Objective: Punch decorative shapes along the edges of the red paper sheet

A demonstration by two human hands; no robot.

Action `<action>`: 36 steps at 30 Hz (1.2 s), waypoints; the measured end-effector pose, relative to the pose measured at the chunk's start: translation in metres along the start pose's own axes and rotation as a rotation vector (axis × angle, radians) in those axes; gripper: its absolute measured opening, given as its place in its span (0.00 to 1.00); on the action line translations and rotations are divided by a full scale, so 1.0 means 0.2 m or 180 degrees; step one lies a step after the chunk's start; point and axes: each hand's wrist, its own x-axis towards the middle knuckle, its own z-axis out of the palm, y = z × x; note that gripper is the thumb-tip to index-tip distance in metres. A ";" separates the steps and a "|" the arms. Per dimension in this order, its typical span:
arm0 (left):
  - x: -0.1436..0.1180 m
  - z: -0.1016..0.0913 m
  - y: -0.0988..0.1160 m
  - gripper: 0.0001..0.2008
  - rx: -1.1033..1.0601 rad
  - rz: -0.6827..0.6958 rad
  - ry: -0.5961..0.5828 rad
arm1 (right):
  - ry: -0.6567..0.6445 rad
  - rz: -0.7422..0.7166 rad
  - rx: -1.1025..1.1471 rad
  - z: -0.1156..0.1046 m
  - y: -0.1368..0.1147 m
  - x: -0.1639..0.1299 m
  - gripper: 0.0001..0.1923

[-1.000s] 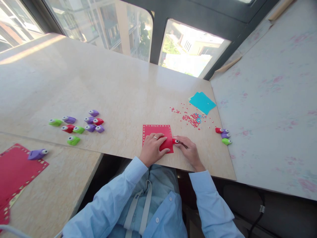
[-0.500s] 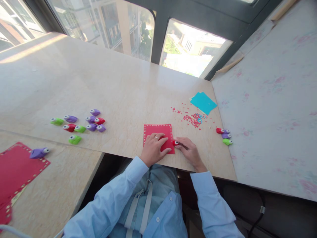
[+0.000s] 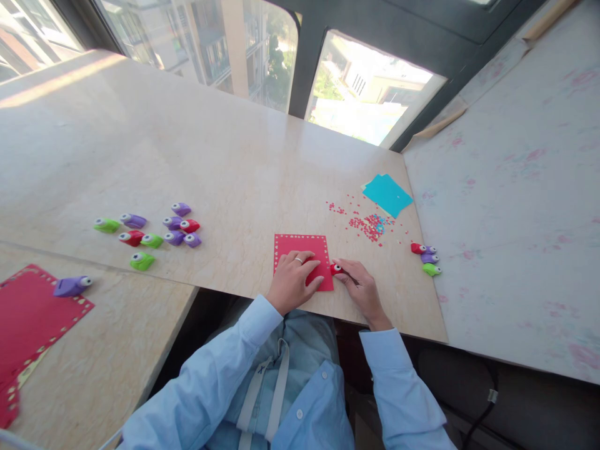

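A red paper square (image 3: 300,245) with small holes along its edges lies near the front edge of the beige table (image 3: 225,156). My left hand (image 3: 291,281) rests flat on the sheet's lower half and pins it down. At the sheet's right edge my right hand (image 3: 360,286) grips a small red punch (image 3: 335,269), whose slot sits over the paper's edge. Red confetti (image 3: 363,224) is scattered beyond my right hand.
A turquoise paper (image 3: 387,194) lies at the far right. Three small punches (image 3: 425,258) sit near the right edge, and several purple, red and green ones (image 3: 154,232) at the left. A red punched sheet (image 3: 28,319) with a purple punch (image 3: 71,285) lies on the lower left table.
Both hands stay on the red sheet. The red punch has shifted only slightly along the right edge. The view has tilted a little.
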 end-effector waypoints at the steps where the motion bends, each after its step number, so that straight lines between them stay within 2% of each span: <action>1: 0.00 0.00 0.00 0.15 -0.0001 0.0008 0.0010 | -0.0011 0.0002 -0.0010 0.00 0.00 0.00 0.14; 24: 0.00 0.01 -0.01 0.14 0.0075 0.0072 0.0140 | -0.0004 -0.0498 -0.0402 0.04 0.02 0.02 0.19; 36: 0.00 0.02 -0.01 0.14 0.0019 0.0041 0.0139 | -0.0175 -0.0481 -0.0423 0.00 -0.02 -0.03 0.17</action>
